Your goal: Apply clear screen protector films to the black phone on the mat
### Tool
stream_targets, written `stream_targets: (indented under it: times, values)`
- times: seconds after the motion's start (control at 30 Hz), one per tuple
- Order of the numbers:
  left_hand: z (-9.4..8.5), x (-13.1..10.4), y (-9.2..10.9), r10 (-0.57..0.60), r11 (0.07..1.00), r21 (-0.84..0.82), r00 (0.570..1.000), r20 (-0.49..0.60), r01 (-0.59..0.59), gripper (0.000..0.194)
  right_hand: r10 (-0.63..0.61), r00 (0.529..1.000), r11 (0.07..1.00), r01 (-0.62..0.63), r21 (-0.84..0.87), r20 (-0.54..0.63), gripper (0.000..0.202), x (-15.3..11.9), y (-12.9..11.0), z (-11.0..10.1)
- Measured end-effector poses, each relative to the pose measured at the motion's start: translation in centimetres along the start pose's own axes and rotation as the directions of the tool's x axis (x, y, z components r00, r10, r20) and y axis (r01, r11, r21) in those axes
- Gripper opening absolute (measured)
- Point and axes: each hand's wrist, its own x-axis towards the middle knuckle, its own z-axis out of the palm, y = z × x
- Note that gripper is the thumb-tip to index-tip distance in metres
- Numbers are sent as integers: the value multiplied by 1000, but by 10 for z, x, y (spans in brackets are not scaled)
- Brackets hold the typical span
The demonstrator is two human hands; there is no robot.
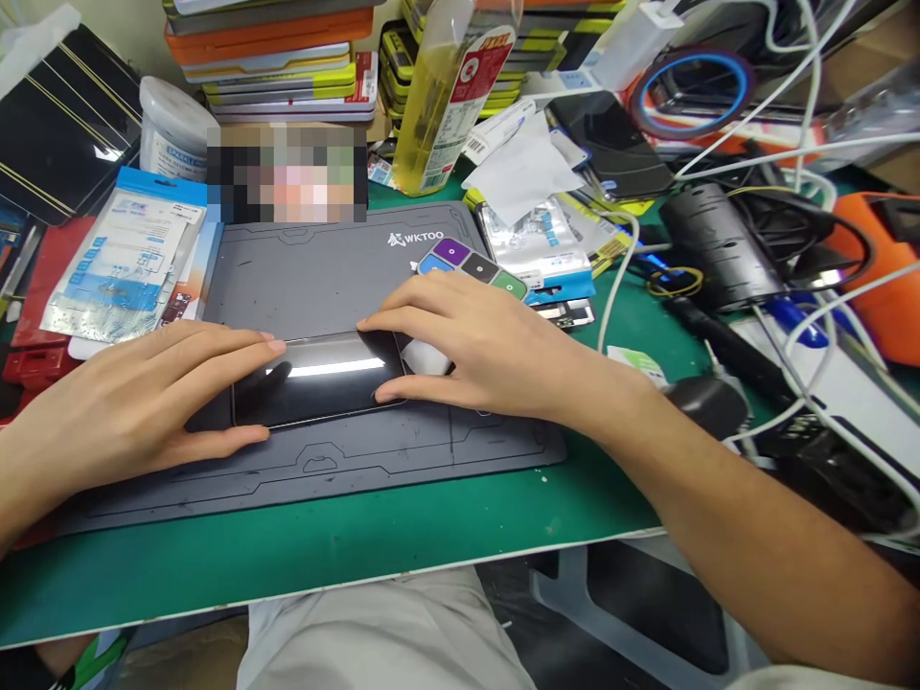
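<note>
A smartphone [323, 388] with a dark, glossy screen lies face up on the grey work mat [302, 273], a bright light reflected across it. My left hand [169, 388] grips its left end, fingers over the far edge and thumb along the near edge. At the right end, my right hand [467, 350] holds the phone between index finger and thumb. Behind my right knuckles lies a flat piece with coloured squares [480, 268], partly covered. Under that palm a small white item [425, 358] shows; I cannot tell what it is.
Silvery packets [119, 259] and a white tub [172, 129] stand left. At the back are stacked boxes [277, 67] and a bottle of yellow liquid [452, 96]. White cables [805, 355], a blue-rimmed tape roll [694, 91] and a black cylinder [719, 244] crowd the right.
</note>
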Motion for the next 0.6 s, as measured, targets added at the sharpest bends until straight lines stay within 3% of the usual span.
stream_targets:
  times: [0.23, 0.6]
  values:
    - [-1, -3, -2, -35, 999, -16, 998, 44, 36, 65, 69, 992, 981, -87, 173, 107, 91, -1, 5, -18]
    - [-1, -2, 0, -60, 997, -36, 997, 55, 62, 67, 86, 989, 972, -111, 209, 124, 80, -3, 7, -18]
